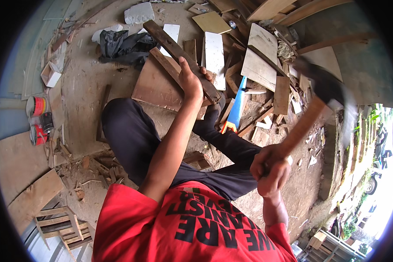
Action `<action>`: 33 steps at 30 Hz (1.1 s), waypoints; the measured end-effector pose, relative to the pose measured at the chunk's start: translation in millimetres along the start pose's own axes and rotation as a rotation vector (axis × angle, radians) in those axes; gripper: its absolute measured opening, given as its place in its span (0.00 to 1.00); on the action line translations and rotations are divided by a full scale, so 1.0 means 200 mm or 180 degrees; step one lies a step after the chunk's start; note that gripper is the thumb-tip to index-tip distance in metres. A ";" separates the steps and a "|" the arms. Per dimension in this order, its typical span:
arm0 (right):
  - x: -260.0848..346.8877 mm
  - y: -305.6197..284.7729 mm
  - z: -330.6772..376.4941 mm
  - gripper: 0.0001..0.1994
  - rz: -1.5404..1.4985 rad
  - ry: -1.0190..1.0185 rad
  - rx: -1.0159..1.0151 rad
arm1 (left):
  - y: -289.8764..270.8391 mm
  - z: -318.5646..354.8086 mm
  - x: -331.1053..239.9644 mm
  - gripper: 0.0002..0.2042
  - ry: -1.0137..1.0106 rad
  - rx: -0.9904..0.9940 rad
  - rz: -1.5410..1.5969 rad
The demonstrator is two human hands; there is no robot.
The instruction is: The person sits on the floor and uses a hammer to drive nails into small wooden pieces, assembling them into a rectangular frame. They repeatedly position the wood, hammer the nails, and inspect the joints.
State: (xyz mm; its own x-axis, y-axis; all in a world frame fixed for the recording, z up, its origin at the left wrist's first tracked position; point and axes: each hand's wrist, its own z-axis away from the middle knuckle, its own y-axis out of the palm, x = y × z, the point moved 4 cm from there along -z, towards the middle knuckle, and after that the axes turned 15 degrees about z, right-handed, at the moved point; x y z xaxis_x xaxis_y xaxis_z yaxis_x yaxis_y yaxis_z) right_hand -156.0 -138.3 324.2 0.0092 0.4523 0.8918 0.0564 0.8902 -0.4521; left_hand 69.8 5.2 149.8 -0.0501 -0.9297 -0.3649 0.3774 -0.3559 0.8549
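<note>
My left hand (pixel 193 81) is wrapped round a dark wooden plank (pixel 166 39), which slants from upper left to lower right. Under it lies a second, lighter strip of wood (pixel 165 65), on top of a flat brown board (pixel 155 87). The lower end of the plank comes close to my foot. Raised off to the right is a hammer (pixel 305 124), its wooden handle gripped in my right hand (pixel 270 168). The dark hammer head is smeared by motion.
A handsaw (pixel 236 109) with a blue blade and orange handle leans among wood scraps right of my foot. White boards (pixel 214 59) and a pale panel (pixel 260 56) lie beyond. Black plastic (pixel 126 46) is crumpled at the upper left; cans (pixel 38 120) stand at far left.
</note>
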 end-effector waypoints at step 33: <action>-0.30 0.20 0.14 0.24 0.0767 0.1314 0.0702 | -0.05 -0.01 0.03 0.30 -0.0013 0.0231 0.0070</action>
State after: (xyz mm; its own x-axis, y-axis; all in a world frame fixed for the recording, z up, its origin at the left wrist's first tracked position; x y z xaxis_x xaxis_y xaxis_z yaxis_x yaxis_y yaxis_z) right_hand -182.2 -128.8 253.2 0.3912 0.6262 0.6745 -0.2069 0.7739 -0.5985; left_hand 68.1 3.4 139.0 -0.0465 -0.9377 -0.3442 0.3105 -0.3411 0.8873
